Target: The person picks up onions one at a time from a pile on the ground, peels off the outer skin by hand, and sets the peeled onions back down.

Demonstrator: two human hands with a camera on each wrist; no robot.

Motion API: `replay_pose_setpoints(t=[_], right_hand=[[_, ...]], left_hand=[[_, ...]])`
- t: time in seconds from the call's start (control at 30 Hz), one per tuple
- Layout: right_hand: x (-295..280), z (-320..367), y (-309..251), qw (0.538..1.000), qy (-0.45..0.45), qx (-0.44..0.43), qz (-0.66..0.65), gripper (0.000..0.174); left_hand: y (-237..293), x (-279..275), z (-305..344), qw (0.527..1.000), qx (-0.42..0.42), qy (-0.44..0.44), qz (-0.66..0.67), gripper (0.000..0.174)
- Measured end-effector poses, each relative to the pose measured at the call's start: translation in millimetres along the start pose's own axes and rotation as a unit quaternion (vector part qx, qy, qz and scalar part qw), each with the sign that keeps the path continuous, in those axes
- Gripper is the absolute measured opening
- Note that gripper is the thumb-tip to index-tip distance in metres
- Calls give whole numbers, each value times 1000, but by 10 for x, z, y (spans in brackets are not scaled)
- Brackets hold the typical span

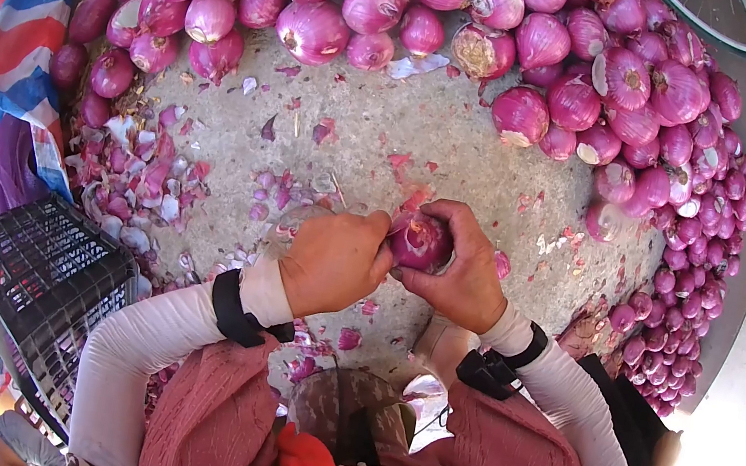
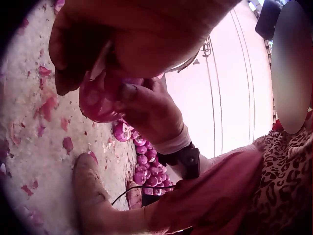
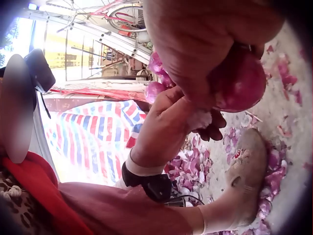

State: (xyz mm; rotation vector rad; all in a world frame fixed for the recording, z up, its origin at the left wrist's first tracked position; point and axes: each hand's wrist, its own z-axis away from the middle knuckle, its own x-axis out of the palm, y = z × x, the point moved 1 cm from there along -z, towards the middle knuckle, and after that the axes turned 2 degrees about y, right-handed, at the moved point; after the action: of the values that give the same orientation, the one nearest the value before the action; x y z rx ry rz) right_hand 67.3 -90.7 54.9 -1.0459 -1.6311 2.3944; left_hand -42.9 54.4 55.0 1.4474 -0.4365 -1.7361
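Observation:
In front of the lap, my right hand [image 1: 469, 273] holds a red onion [image 1: 420, 243], thumb and fingers curled about its side. Close against the onion's other side is my left hand [image 1: 336, 261], its fingers curled in. Between the left fingers and the onion [image 2: 101, 102], a pale, thin piece of onion skin [image 2: 100, 61] sticks out in the left wrist view. From the right wrist, the left hand [image 3: 164, 127] appears below the onion [image 3: 240, 82], a pale flake [image 3: 199, 120] at its thumb. The left palm's inside is hidden.
Large red onions [image 1: 312, 31] are heaped along the far side, smaller ones [image 1: 683, 311] down the right. Loose skins [image 1: 143, 172] litter the concrete floor [image 1: 312, 126]. A black plastic crate [image 1: 46, 264] and a striped sheet [image 1: 21, 50] stand left. A shoe [image 3: 247, 178] is close below the hands.

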Motion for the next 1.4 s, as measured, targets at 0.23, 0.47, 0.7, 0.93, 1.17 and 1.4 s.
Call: replay_pose_setpoints(t=[0.23,0.47,0.7,0.93,1.17,1.4], right_hand=[[12,24,27,1000,-15,10,0,66],[-77,57,83,988,-99,50,-112,68],[-167,14,111,909,-162,141,-357,72],[-174,10,90,906,-127,138,-380,73],[-73,36,43,947,-91,84,-296,72],[4,80,92,987,-37,13,-156,70]], left_hand=[[-15,-25,-3,999,6,-25,-25,21],[-473,11,-84,997,-58,37,-25,19],[-759,-113,6,997,-47,-10,-57,21],[-502,-95,-30,887,-32,-194,419,59],[-224,-109,-91,806,-113,-268,515,60],[-203,-31,-86,851,-89,-230,463,62]])
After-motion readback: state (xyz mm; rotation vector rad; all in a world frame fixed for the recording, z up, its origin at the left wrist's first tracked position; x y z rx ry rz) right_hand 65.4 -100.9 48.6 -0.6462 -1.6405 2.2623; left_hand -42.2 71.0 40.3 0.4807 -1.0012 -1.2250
